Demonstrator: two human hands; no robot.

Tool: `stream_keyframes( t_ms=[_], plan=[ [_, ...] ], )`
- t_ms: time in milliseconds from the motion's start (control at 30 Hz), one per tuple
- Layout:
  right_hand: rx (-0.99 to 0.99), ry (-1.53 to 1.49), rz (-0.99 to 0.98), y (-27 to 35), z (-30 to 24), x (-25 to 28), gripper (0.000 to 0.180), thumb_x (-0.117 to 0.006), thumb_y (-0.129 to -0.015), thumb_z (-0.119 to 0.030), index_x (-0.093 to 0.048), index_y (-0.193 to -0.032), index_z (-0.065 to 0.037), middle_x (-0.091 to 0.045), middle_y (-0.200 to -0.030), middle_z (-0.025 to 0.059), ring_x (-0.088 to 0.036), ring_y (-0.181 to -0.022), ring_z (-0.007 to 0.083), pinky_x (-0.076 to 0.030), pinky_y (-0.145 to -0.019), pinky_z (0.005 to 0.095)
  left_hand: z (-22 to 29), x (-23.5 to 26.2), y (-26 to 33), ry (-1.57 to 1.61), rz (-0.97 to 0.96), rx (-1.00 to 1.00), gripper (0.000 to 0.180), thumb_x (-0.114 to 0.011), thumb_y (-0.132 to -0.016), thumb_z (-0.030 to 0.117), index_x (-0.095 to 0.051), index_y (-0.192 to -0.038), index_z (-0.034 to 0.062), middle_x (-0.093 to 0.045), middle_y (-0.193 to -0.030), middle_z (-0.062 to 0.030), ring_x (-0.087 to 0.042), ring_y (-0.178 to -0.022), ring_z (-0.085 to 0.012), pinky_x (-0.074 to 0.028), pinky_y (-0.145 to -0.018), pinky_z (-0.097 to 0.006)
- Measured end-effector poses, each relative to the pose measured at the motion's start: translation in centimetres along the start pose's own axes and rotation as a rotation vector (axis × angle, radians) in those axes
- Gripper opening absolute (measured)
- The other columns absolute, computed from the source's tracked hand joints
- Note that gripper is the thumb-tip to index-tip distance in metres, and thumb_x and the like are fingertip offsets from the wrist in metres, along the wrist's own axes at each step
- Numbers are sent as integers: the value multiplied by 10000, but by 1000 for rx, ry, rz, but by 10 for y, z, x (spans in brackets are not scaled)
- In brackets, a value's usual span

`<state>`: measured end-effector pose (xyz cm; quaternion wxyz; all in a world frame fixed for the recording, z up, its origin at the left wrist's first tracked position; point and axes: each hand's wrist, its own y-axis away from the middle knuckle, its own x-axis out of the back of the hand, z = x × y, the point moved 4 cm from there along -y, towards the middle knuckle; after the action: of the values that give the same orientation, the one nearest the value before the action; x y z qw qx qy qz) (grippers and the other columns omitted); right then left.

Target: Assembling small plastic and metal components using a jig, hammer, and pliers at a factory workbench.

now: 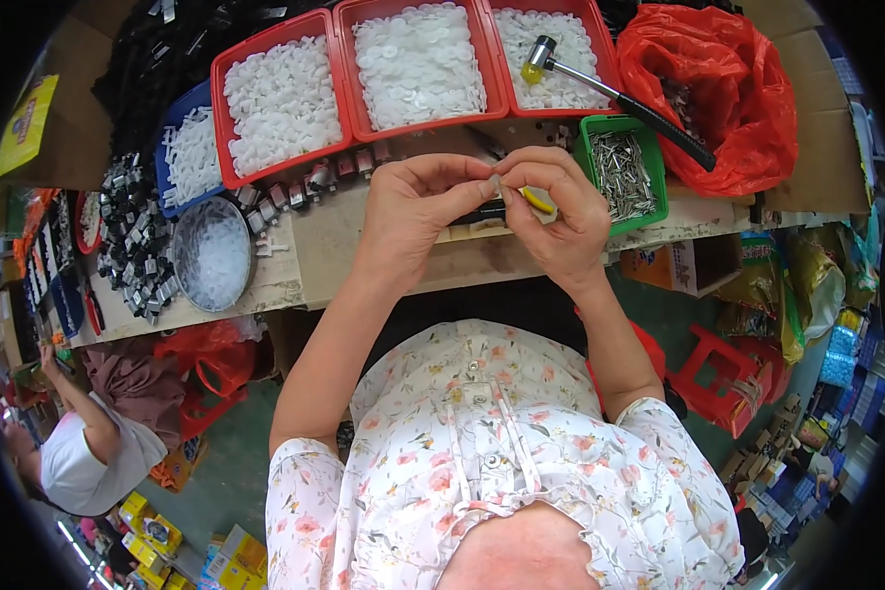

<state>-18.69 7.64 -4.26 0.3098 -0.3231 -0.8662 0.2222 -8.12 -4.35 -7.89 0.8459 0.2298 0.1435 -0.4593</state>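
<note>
My left hand [413,206] and my right hand [562,211] meet fingertip to fingertip above the table's front edge. Both are closed in a pinch around a tiny pale piece [497,181], too small to name. Behind the right hand, a yellow-handled tool [538,201] shows in part; its kind is hidden. Close by the right hand sits a green tray [662,208] of slim metal pins. Left of the left hand, several small black-and-metal parts [280,197] lie in a row on the table.
Three red trays [348,74] of white plastic parts stand at the back. A hammer [610,90] lies across the right one toward a red plastic bag [757,128]. At left are a blue tray [168,208], a round metal bowl [253,258] and a heap of black-and-metal parts [133,236]. Another person [98,452] works far left.
</note>
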Motion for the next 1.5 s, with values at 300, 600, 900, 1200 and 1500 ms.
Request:
stream_keyframes(
  t_ms=[300, 600, 900, 1200, 1500],
  plan=[
    [-117, -83, 7, 8, 6, 9, 201, -715, -788, 67, -680, -977, 8, -676, -1008, 111, -651, -908, 180, -508, -788, 289, 16, -7, 12, -600, 52, -588, 148, -710, -823, -78, -720, -964, -37, -713, -919, -68, -659, -851, -138, -521, -754, -276],
    [-186, -66, -104, 11, 8, 4, 128, -728, -815, 42, -694, -936, 16, -663, -963, 101, -637, -899, 193, -500, -787, 293, 17, -3, 26, -789, 55, -780, 202, -749, -749, -21, -724, -948, -3, -695, -906, -103, -656, -843, -252, -511, -741, -337],
    [-62, -25, -144, 9, -4, -5, 128, -727, -807, 45, -673, -918, 9, -654, -947, 108, -648, -865, 228, -511, -760, 308, 9, 10, 22, -754, -15, -636, 327, -817, -743, 135, -728, -1040, 33, -671, -995, -94, -591, -963, -261, -469, -833, -361],
    [-6, 99, -189, 18, 7, -18, 151, -712, -796, 43, -644, -923, -1, -628, -974, 113, -623, -861, 267, -492, -741, 349, 10, 10, 34, -1035, 89, -799, 326, -811, -725, 103, -714, -1025, 22, -652, -967, -104, -580, -959, -303, -478, -823, -398],
    [23, 206, -249, 23, 15, -37, 140, -710, -796, -26, -632, -912, -21, -617, -1058, 116, -605, -941, 300, -453, -824, 398, -17, 23, 59, -1370, 163, -975, 277, -790, -746, 89, -715, -1009, 51, -636, -1008, -88, -587, -1001, -301, -488, -813, -421]
  ],
)
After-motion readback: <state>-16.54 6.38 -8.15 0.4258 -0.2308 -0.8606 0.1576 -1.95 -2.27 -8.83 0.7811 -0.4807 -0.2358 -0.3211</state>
